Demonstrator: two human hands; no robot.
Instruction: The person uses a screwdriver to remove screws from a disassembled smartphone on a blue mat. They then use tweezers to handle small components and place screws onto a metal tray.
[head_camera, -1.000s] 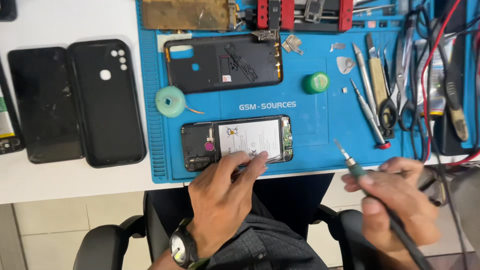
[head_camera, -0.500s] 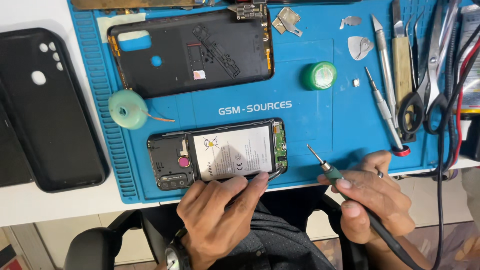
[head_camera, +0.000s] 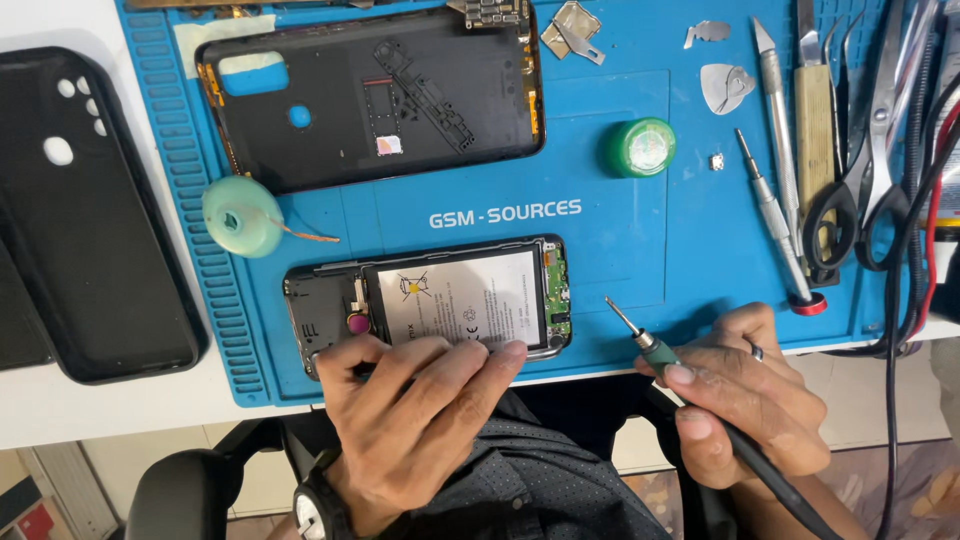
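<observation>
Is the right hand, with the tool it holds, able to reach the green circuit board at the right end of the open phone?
Probably yes: the right hand points the tool's tip toward the green circuit board, with only bare blue mat between.

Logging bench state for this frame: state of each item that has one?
Opened black phone: back off, white battery exposed, left hand steadying it.
Black rear cover: detached, inside up.
Grey soldering iron: gripped in right hand, tip off the phone.
Black-handled scissors: closed.
Green round tin: lidded.
</observation>
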